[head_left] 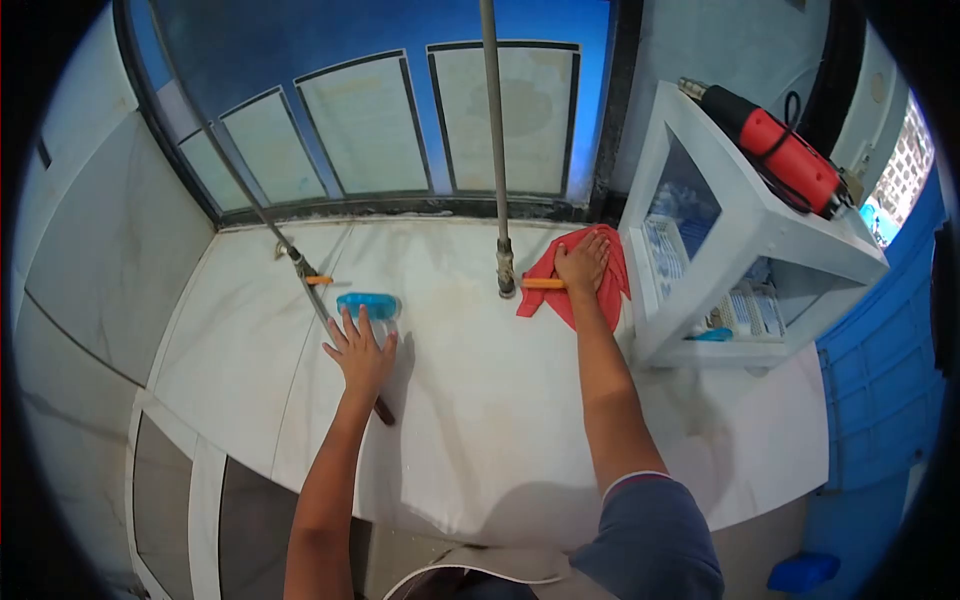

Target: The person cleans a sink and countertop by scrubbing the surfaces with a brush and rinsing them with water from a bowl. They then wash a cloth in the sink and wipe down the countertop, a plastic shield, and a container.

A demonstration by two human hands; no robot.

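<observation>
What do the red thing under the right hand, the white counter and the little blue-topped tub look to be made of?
The red cloth under the right hand looks like soft fabric, matte: it creases and folds. The counter seems polished stone, perhaps marble: faint grey veins, slight sheen. The tub at the left hand looks plastic: clear body, glossy blue lid.
</observation>
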